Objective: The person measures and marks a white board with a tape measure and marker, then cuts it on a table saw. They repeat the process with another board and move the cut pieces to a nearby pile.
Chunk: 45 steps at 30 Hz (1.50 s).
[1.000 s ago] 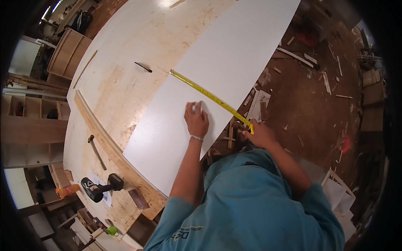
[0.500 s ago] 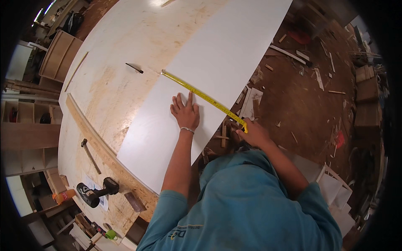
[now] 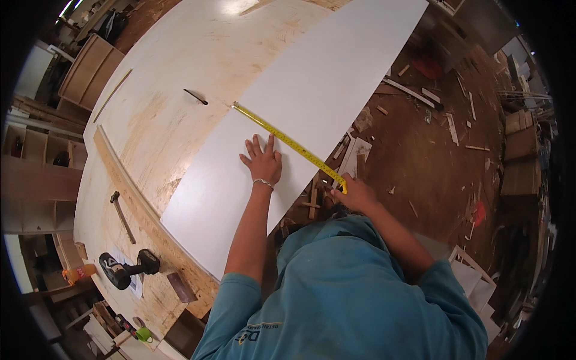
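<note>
A long white board (image 3: 336,78) lies on the worn workbench top (image 3: 174,114). Across its width stretches a yellow tape measure (image 3: 294,146), its hooked end at the board's far edge. My left hand (image 3: 264,161) rests flat on the board, fingers spread, the fingertips close to the blade. Just past the board's near edge, my right hand (image 3: 355,195) is closed around the tape's case, which is mostly hidden by the fingers. A thin dark pencil-like piece (image 3: 195,96) lies on the bench beyond the hook.
To the left lie a wooden strip (image 3: 129,183), a hammer (image 3: 122,217), a cordless drill (image 3: 127,269) and a brown block (image 3: 181,288). An orange bottle (image 3: 79,273) stands at the bench's left edge. Offcuts (image 3: 411,93) litter the brown floor (image 3: 420,156) at right.
The view has shifted slightly. Both hands and the stretched tape keep nearly the same places on the board.
</note>
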### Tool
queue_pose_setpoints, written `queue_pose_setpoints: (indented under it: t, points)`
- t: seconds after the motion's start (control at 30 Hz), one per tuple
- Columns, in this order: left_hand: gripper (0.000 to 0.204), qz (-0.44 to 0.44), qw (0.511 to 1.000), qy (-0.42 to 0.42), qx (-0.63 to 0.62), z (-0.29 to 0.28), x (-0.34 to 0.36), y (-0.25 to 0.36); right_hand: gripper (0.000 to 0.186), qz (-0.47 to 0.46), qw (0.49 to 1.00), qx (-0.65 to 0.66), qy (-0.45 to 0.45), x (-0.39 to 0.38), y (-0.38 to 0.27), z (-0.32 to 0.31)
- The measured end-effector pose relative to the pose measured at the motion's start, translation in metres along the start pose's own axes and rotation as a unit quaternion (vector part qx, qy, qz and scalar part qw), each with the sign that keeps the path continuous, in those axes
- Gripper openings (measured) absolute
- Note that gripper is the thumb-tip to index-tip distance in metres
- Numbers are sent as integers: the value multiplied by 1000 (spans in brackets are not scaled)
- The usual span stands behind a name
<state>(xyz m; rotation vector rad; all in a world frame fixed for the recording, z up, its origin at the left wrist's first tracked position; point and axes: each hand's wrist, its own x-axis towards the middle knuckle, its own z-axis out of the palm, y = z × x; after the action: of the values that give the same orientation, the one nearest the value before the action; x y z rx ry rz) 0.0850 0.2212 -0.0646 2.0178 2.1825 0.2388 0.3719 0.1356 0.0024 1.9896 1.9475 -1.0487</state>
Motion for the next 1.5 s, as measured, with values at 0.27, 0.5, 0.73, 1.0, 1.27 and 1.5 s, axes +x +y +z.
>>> queue_pose_setpoints:
  t: [0.27,0.5,0.73,1.0,1.27,1.5]
  points:
    - [58,-31,998,-40,33,-7,-1,9,69,-5,1000,10,3,0,-2,-1]
    - [57,-40,997,-55,33,-5,-3,16,67,-4,1000,6,16,-1,1,2]
    - [60,-41,996,-61,43,-6,-2,20,67,0,1000,6,15,2,5,7]
    - [63,-35,996,-69,36,-3,5,15,66,2,1000,2,5,5,2,4]
    - [62,-41,995,-90,32,-9,6,19,67,5,1000,0,-22,4,1,-4]
    - [61,-47,992,-110,29,-12,9,16,66,3,1000,17,-22,-3,-5,-10]
